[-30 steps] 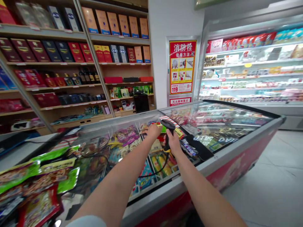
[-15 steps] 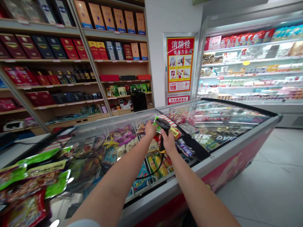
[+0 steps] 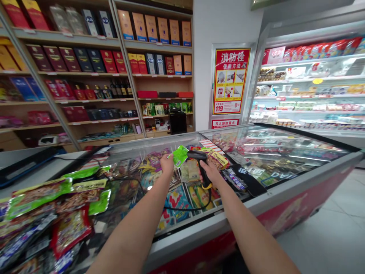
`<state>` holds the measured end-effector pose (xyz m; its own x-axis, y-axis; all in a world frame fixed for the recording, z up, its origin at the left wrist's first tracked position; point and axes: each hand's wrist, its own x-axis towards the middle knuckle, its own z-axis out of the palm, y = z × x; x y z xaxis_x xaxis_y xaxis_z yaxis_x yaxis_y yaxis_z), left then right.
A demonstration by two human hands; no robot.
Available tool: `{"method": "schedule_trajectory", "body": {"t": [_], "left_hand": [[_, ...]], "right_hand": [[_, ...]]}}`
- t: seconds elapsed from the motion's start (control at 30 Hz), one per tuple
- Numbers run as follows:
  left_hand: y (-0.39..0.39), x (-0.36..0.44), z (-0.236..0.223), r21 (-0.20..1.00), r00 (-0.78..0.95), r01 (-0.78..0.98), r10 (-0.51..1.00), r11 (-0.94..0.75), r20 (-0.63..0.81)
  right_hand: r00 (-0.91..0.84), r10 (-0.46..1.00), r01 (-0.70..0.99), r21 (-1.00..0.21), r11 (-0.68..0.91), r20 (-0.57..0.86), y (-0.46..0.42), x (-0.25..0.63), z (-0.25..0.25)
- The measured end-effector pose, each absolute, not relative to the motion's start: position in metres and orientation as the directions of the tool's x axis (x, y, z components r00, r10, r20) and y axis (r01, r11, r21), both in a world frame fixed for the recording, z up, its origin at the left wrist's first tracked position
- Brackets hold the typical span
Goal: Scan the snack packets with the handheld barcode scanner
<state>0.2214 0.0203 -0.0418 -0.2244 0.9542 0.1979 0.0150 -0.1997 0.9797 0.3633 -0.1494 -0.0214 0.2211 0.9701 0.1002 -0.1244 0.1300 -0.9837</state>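
My left hand (image 3: 167, 163) pinches the edge of a small green snack packet (image 3: 180, 156), held up over the glass-topped freezer (image 3: 182, 245). Wrapped around the handle of a black barcode scanner (image 3: 204, 173) is my right hand (image 3: 211, 173). The scanner's head faces left, close beside the packet, and its black cable (image 3: 185, 209) loops down across the glass. Just behind and right of the scanner lie yellow snack packets (image 3: 218, 160). A dark packet with blue and white print (image 3: 235, 179) rests further right on the freezer top.
A pile of snack packets (image 3: 71, 224) covers the freezer's left end. Beyond it a dark tray-like object (image 3: 25, 163) sits on a counter. Shelves of boxed goods (image 3: 108, 72) line the back wall, with a red fire-hydrant poster (image 3: 230, 82) and a lit chiller (image 3: 313, 91) to the right.
My left hand has moved left and turned the green packet so its face shows beside the scanner. The scanner remains in my right hand. The whole view has shifted left.
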Motion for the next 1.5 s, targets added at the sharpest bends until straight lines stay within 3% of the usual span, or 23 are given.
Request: {"method": "schedule_trajectory", "body": {"t": [0.17,0.43,0.6,0.77,1.13,1.5], "left_hand": [[0.019,0.212,-0.036,0.956,-0.176,0.152,0.945,-0.252,0.277],[0.039,0.172,-0.019,0.926,-0.134,0.226,0.932,-0.301,0.336],[0.057,0.147,-0.022,0.95,-0.193,0.143,0.934,-0.278,0.302],[0.064,0.137,-0.034,0.968,-0.176,0.08,0.952,-0.24,0.25],[0.058,0.139,-0.04,0.968,-0.138,0.029,0.958,-0.248,0.25],[0.047,0.133,-0.031,0.977,-0.221,0.004,0.952,-0.215,0.211]], "right_hand": [[0.079,0.996,-0.082,-0.996,-0.022,-0.029,-0.158,0.361,-0.02],[0.048,0.998,-0.12,-0.992,0.043,0.037,-0.113,0.332,0.001],[-0.053,0.993,-0.201,-0.975,0.092,0.104,-0.09,0.309,0.008],[-0.11,0.993,-0.087,-0.996,0.028,0.037,-0.098,0.308,-0.01],[-0.104,0.994,0.021,-1.0,-0.014,-0.016,-0.103,0.311,-0.016],[-0.101,0.994,-0.035,-0.999,-0.034,-0.031,-0.104,0.308,-0.017]]}}
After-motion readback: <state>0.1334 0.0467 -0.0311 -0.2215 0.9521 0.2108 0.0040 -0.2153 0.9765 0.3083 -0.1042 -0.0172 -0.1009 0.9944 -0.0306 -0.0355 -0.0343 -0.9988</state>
